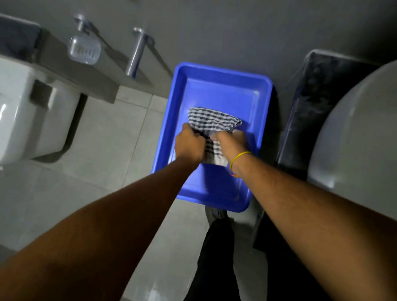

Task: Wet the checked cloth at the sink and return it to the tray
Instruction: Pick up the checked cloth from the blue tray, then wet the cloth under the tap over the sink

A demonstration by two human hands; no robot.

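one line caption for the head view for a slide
Both hands, left hand and right hand, grip the checked cloth over the blue tray, sink at right.

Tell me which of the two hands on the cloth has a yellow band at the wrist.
The right hand, nearer the sink. The left hand has a bare wrist. Both grip the checked cloth over the blue tray.

Tray (220, 86): glossy blue plastic, gleaming smoothly.
Checked cloth (212, 120): soft woven fabric, lying matt inside the tray.
Sink (368, 129): smooth glazed ceramic, shining right of the tray.
Towel bar (136, 52): polished metal, glinting left of the tray.
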